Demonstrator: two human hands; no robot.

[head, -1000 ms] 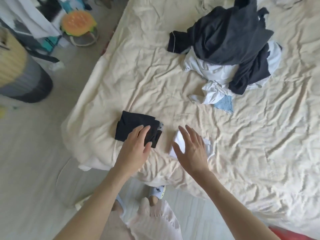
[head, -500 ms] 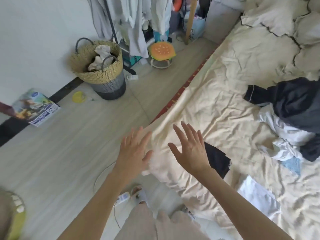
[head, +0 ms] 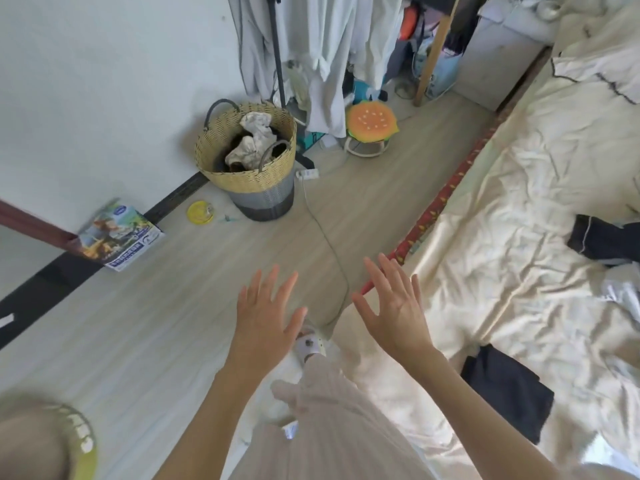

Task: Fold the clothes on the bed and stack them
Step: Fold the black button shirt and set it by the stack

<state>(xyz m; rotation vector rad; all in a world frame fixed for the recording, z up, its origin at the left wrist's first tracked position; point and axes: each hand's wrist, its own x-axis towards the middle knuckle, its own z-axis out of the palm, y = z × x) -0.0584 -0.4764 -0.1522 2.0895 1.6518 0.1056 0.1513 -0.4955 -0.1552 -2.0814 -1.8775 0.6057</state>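
Left hand [head: 266,320] and right hand [head: 394,310] spread empty above floor, folded black garment [head: 505,393] on bed [head: 502,209]

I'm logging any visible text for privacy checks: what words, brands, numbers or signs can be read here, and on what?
Nothing can be read for certain.
Printed booklet on the floor by the wall: a logo and lines of print, too blurred to read.
Yellow disc on the floor: faint markings, unreadable.
Red strip along the bed's edge: a pattern, no legible words.

both forearms bare, no sleeves, no rings or watch showing on the left hand [head: 268,315] or the right hand [head: 394,311]. pale pink ribbed trousers [head: 332,427] below, loose and finely striped, and a white perforated clog-style slipper [head: 310,346] on one foot.
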